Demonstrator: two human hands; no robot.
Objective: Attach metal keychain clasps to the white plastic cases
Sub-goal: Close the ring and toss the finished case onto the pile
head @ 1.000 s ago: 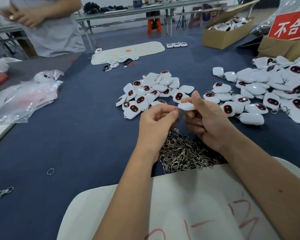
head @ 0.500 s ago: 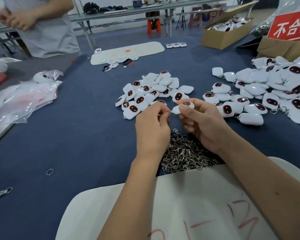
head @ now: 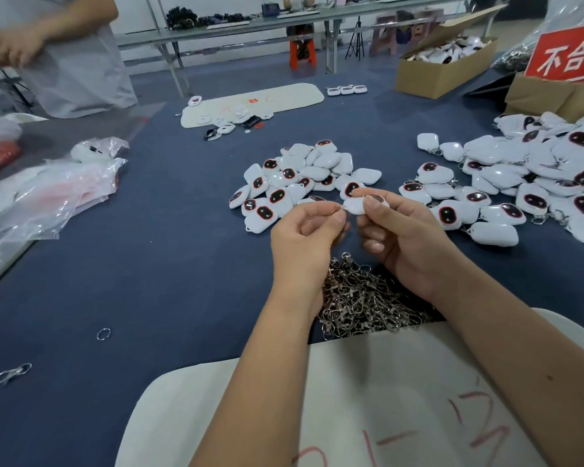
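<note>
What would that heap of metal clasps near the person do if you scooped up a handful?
The metal clasps lie tangled, rings and hooks interlocked, so a handful would probably drag neighbours along. Being loose links, the clump would likely sag and spill rather than hold shape. Metal suggests some heft for its size, though that is a guess.

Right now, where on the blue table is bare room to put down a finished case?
Free: the blue cloth left of the left hand, between the plastic bags and the middle pile of cases; only a loose ring and a clasp lie nearer. Crowded: the clasp heap under the hands and the right pile.
</note>
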